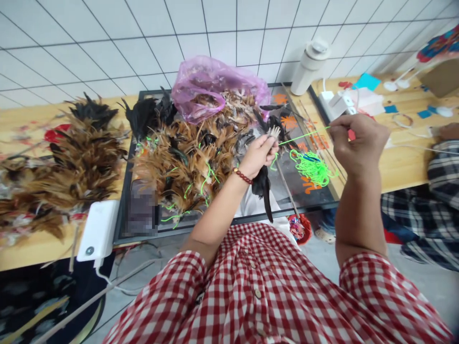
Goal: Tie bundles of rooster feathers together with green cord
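Note:
My left hand (258, 152), with a beaded bracelet on its wrist, is closed round a bundle of dark feathers (263, 191). The pale quill ends (274, 132) stick up past the fingers and the black vanes hang below. A bright green string (304, 136) runs taut from the bundle to my right hand (358, 141), which pinches it off to the right. Between and below the hands lies a tangled heap of green string (313, 167). Brown feather bunches (190, 162), some tied with green string, are piled left of my left hand.
A pink plastic bag (201, 76) of feathers stands by the tiled wall. A white bottle (310, 67) and a power strip (335, 102) are at the back right. More feathers (89, 157) and a white power bank (97, 229) lie left. Another person's plaid sleeve (444, 167) is at far right.

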A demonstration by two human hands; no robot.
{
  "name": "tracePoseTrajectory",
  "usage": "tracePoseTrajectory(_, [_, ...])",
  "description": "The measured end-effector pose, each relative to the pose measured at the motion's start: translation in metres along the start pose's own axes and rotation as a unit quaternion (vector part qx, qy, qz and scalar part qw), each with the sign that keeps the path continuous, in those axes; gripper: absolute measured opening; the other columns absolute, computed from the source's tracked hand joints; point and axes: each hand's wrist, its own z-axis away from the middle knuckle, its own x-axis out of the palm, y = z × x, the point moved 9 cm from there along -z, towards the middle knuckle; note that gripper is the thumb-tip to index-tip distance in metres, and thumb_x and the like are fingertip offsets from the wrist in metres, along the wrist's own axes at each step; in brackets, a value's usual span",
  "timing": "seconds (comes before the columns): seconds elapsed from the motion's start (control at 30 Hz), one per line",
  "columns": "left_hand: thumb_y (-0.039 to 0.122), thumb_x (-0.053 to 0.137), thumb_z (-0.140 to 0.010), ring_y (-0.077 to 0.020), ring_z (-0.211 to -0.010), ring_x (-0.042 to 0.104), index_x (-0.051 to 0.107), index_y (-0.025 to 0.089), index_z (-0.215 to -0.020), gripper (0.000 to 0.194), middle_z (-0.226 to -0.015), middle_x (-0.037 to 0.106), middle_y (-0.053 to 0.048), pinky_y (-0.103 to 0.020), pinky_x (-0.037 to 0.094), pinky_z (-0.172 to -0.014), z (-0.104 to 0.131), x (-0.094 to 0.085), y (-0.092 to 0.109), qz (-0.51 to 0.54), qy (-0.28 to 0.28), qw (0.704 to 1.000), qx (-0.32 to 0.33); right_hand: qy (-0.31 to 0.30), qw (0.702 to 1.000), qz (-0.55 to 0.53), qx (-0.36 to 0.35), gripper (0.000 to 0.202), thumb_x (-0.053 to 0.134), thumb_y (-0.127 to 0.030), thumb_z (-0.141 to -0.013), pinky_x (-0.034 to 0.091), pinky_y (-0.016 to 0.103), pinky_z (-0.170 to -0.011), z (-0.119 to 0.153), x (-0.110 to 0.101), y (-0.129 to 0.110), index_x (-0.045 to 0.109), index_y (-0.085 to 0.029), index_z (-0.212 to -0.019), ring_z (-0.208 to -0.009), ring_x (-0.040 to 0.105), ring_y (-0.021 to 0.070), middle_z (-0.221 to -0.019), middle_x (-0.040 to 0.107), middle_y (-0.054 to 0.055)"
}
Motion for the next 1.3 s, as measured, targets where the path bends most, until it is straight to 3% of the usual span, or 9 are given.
tracePoseTrajectory(0.3, [0.025, 0.055, -0.102, 0.0005, -0.037, 0.026, 0.052, 0.016, -0.079, 0.025, -0.054, 0.038, 0.01, -0.011, 0.014, -0.039, -0.002, -0.02, -0.012, -0.051, 0.067, 0.996, -0.034, -0.02, 0.997, -0.024, -0.067, 0.021, 0.046, -0.026, -0.092, 0.052, 0.033, -0.076, -0.001, 0.015, -0.026, 0.064, -0.021, -0.082, -0.082, 0.071, 0.02, -0.084, 0.076, 0.01])
tracePoseTrajectory(0.57, [0.031, 0.061, -0.099, 0.001, -0.037, 0.027, 0.051, 0.016, -0.077, 0.028, -0.054, 0.038, 0.01, -0.011, 0.014, -0.039, 0.002, -0.051, 0.005, -0.035, 0.116, 0.993, -0.001, 0.03, 0.988, 0.025, 0.146, 0.017, 0.05, -0.02, -0.079, 0.047, 0.032, -0.068, 0.012, -0.003, 0.057, 0.066, -0.019, -0.085, -0.066, 0.064, 0.0168, -0.076, 0.072, 0.009])
tracePoseTrajectory(0.63, [0.031, 0.058, -0.101, 0.001, -0.036, 0.027, 0.05, 0.016, -0.077, 0.029, -0.054, 0.038, 0.01, -0.012, 0.014, -0.039, 0.002, -0.051, 0.007, -0.025, 0.118, 0.993, 0.006, -0.02, 0.985, 0.023, 0.167, 0.02, 0.051, -0.021, -0.081, 0.048, 0.032, -0.067, 0.017, 0.003, 0.068, 0.07, -0.017, -0.087, -0.064, 0.063, 0.0168, -0.073, 0.071, 0.009])
tracePoseTrajectory(0.73, [0.033, 0.058, -0.101, 0.0011, -0.037, 0.027, 0.049, 0.017, -0.079, 0.029, -0.055, 0.038, 0.01, -0.011, 0.015, -0.04, 0.001, -0.042, 0.005, -0.012, 0.097, 0.995, 0.004, -0.188, 0.966, 0.072, 0.162, 0.022, 0.055, -0.022, -0.08, 0.05, 0.035, -0.075, 0.027, 0.032, 0.07, 0.075, -0.018, -0.089, -0.075, 0.066, 0.0205, -0.083, 0.075, 0.012])
tracePoseTrajectory(0.87, [0.036, 0.065, -0.098, 0.0015, -0.039, 0.029, 0.05, 0.017, -0.081, 0.029, -0.058, 0.04, 0.01, -0.01, 0.017, -0.041, 0.0, -0.02, 0.001, 0.001, 0.047, 0.999, 0.0, -0.302, 0.939, -0.097, 0.129, 0.03, 0.061, -0.034, -0.085, 0.055, 0.039, -0.086, 0.043, 0.077, 0.026, 0.075, -0.022, -0.109, -0.095, 0.069, 0.0236, -0.123, 0.073, 0.013])
tracePoseTrajectory(0.97, [0.033, 0.062, -0.099, 0.0013, -0.039, 0.029, 0.052, 0.016, -0.081, 0.027, -0.058, 0.041, 0.01, -0.011, 0.017, -0.041, 0.001, -0.008, 0.001, 0.01, 0.022, 1.0, 0.011, -0.332, 0.848, -0.375, 0.171, 0.045, 0.066, -0.053, -0.088, 0.056, 0.034, -0.074, 0.057, 0.114, -0.023, 0.067, -0.025, -0.123, -0.083, 0.067, 0.0183, -0.124, 0.071, 0.009])
tracePoseTrajectory(1.07, [0.034, 0.063, -0.099, 0.001, -0.04, 0.029, 0.052, 0.016, -0.08, 0.028, -0.058, 0.041, 0.01, -0.012, 0.017, -0.041, 0.004, -0.008, 0.002, 0.016, 0.023, 1.0, 0.013, -0.386, 0.76, -0.478, 0.212, 0.049, 0.076, -0.062, -0.079, 0.048, 0.028, -0.059, 0.07, 0.138, -0.05, 0.069, -0.022, -0.106, -0.065, 0.06, 0.0133, -0.088, 0.072, 0.004])
tracePoseTrajectory(1.2, [0.038, 0.067, -0.096, 0.0009, -0.04, 0.029, 0.052, 0.017, -0.081, 0.031, -0.058, 0.04, 0.01, -0.011, 0.017, -0.041, 0.009, -0.028, 0.008, 0.04, 0.069, 0.997, 0.012, -0.313, 0.822, -0.393, 0.268, 0.04, 0.078, -0.059, -0.077, 0.036, 0.026, -0.054, 0.062, 0.108, -0.007, 0.068, -0.02, -0.076, -0.054, 0.045, 0.0098, -0.06, 0.054, -0.002])
tracePoseTrajectory(1.3, [0.038, 0.064, -0.098, 0.0007, -0.04, 0.027, 0.051, 0.017, -0.081, 0.031, -0.058, 0.038, 0.01, -0.011, 0.017, -0.04, 0.011, -0.046, 0.014, 0.077, 0.115, 0.99, 0.025, -0.355, 0.856, -0.272, 0.261, 0.033, 0.075, -0.054, -0.079, 0.039, 0.029, -0.058, 0.059, 0.076, 0.032, 0.07, -0.021, -0.073, -0.059, 0.05, 0.0125, -0.064, 0.06, 0.0])
